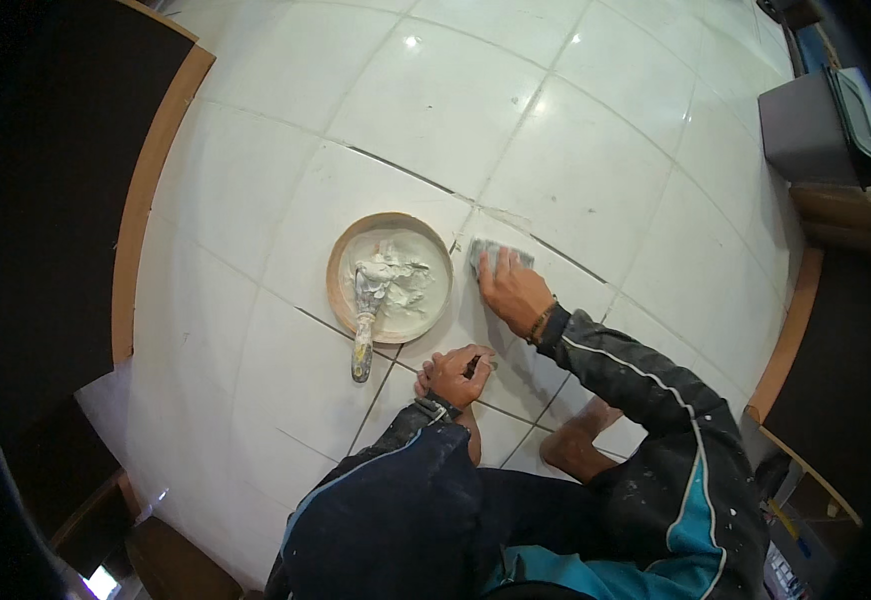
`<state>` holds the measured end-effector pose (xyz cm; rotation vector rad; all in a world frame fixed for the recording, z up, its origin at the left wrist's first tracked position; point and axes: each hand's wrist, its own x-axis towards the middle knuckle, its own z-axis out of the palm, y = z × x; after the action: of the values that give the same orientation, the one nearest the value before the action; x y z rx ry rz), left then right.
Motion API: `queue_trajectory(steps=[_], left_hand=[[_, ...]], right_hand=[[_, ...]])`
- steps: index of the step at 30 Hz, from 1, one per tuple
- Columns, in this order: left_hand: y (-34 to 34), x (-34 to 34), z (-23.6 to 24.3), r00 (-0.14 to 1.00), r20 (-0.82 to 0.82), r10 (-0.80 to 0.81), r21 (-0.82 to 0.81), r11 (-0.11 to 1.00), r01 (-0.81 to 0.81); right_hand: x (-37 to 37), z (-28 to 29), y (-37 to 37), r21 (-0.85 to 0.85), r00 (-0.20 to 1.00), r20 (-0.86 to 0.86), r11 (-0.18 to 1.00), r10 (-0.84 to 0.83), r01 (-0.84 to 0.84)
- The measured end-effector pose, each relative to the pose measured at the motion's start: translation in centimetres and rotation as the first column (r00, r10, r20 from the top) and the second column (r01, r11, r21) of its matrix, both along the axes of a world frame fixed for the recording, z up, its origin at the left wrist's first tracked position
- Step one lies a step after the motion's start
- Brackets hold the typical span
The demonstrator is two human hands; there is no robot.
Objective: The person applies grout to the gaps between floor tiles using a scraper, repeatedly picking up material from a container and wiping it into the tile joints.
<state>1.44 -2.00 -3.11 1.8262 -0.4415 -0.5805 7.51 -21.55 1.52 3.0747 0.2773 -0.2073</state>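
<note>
My right hand (pixel 516 292) presses a folded grey cloth (pixel 501 252) flat on the white floor tiles (pixel 436 110), beside a joint smeared with pale filler. Its fingers lie over the cloth. Nearer to me, my left hand (pixel 454 374) is closed, by my foot. A small dark thing shows between its fingers, too little of it to name. To the left of both hands stands a round, shallow tub (pixel 334 285) of whitish paste (pixel 411 285). A paste-coated putty knife (pixel 363 345) rests in it, its handle sticking out over the near rim.
Dark open joints run between several tiles around the tub. My bare feet (pixel 581 440) are close to the hands. Dark panels with wooden edges (pixel 141 200) border the floor left and right. A grey lidded bin (pixel 806 130) stands at the far right.
</note>
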Motion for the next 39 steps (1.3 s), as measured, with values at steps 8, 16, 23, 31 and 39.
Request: queue_trajectory(steps=[8,16,23,31,39], left_hand=[[0.7,-0.4,0.9,0.998,-0.056,0.03,0.09,0.996,-0.025],[0.8,0.2,1.1,0.997,-0.072,-0.021,0.071,0.997,0.026],[0.7,-0.4,0.2,0.999,-0.033,0.02,0.023,1.0,-0.019],[0.8,-0.3,0.9,0.999,-0.041,-0.008,0.089,0.996,0.011],[-0.5,0.6,1.8,0.995,0.031,-0.092,0.12,0.989,0.088]], right_hand=[[4.6,1.3,-5.9,0.379,0.993,0.084,0.919,0.078,-0.105],[9.1,1.1,-7.9,0.258,0.971,-0.181,0.96,0.155,-0.105],[-2.0,1.1,-13.1,0.278,0.966,-0.221,0.958,0.137,-0.073],[-2.9,3.6,-12.2,0.437,0.938,-0.233,0.834,-0.258,0.337],[-3.2,-2.8,-4.5,0.021,0.987,0.127,0.995,-0.1,0.098]])
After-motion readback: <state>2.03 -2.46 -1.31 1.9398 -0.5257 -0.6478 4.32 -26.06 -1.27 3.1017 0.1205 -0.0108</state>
